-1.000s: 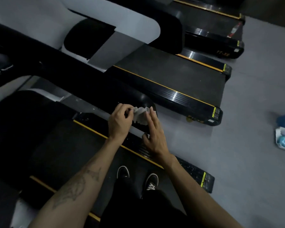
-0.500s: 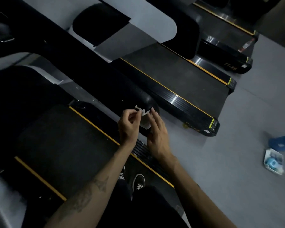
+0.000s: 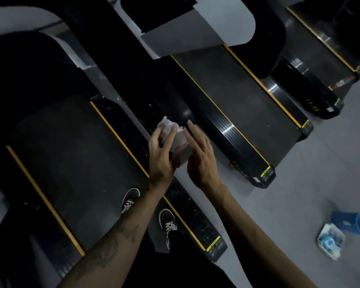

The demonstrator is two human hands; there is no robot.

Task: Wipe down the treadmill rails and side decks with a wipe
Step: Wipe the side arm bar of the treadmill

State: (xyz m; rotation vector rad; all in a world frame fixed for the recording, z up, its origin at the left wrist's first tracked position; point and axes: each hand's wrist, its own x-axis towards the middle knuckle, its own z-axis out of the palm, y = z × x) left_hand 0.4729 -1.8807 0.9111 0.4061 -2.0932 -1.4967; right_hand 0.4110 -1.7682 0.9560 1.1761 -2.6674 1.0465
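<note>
Wipe location: the white wipe [image 3: 176, 135] is held between both hands, above the right side deck [image 3: 187, 206] and just beside the rounded end of the black handrail [image 3: 170, 94].
Left hand: the left hand [image 3: 161, 157] grips the wipe, fingers curled round its near side.
Right hand: the right hand [image 3: 201, 157] lies flat against the wipe's other side, fingers straight and together; it presses, it does not clasp.
Wipe condition: crumpled and partly bunched, not spread flat.
Handling, judged: light, soft and limp. It offers no stiffness of its own, so it probably needs a flat palm behind it to carry pressure onto the surface.
Hold point, judged: take the bunched middle, leaving a broad face free for contact.
Slip risk, judged: the deck's ribbed surface may snag or roll a loose edge.
Stance: both shoes [image 3: 168, 222] stand on the treadmill belt [image 3: 77, 154].
Floor items: a blue bucket [image 3: 355, 223] and a small packet [image 3: 329, 241] lie well apart, to the right.
</note>
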